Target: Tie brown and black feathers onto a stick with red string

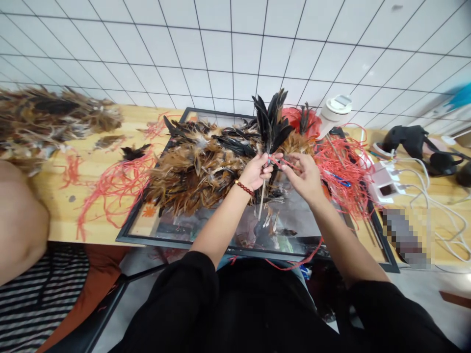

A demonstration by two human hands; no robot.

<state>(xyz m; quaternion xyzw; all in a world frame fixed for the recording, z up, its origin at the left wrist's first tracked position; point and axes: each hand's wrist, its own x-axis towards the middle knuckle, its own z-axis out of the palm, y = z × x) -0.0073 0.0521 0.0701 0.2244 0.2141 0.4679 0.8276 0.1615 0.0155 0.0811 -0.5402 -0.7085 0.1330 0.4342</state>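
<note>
The left hand (256,171), reaching toward one o'clock, pinches a central black feather bundle (271,120); the right hand (305,177), toward eleven, pinches thin red strand (281,163). The flat black-framed panel (301,213) shows bare room at five, edge at six.

Before you, a light wooden table (59,223) stands against a white tiled wall (209,49). On it lies a black-framed rectangular panel (165,243), bearing a brown-and-black feather heap (195,166). Over the panel, before the heap's right part, are your left hand (255,171), around an upright black feather bundle (270,122), and your right hand (305,176), just right of it, at a thin pink strip (285,163). Right of your hands lies a pink strip tangle (349,159); behind it stands a white lidded cup (331,117). Farther right are a white boxy charger (384,184) and white cables (454,215). Left of the panel lie loose pink strands (114,189), then, farther left, a brown feather pile (55,115).
</note>
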